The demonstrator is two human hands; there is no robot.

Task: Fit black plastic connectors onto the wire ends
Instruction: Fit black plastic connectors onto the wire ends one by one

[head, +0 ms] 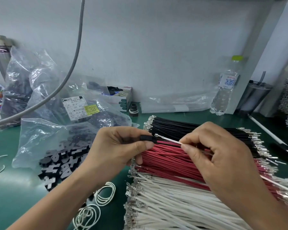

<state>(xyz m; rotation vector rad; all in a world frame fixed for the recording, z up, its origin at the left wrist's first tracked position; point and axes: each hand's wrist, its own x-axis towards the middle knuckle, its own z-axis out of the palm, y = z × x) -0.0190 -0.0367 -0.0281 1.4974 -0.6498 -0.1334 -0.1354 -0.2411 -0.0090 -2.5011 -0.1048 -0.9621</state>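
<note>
left hand [118, 146] pinches a black connector [148, 138] between thumb and forefinger, other fingers curled under. right hand [219, 156] pinches a white wire [169, 139] close behind its metal tip, remaining fingers loosely curled. the tip [156, 135] sits just beside the connector's open end, maybe touching; can't tell if it is in yet. both are held just above the wire pile [181, 163].

judgement: the wire is light and floppy, so a hold near the tip, as here, stops it buckling when pushed. the crimped tip looks thin and bendable, better not squeezed. the connector is small, stiff, smooth plastic, light, likely to slip or twist; hold it by the flat sides and keep the opening clear. step in hand looks like lining up and pushing in.

the pile has a black band at the far side, red in the middle, white nearest the person. left of the pile, loose black connectors [63, 165] spill from a clear plastic bag [43, 130]. white rubber bands [105, 193] lie near the pile's lower left. beyond the pile to the right, a water bottle [224, 95]. all on a green mat [10, 180].
</note>
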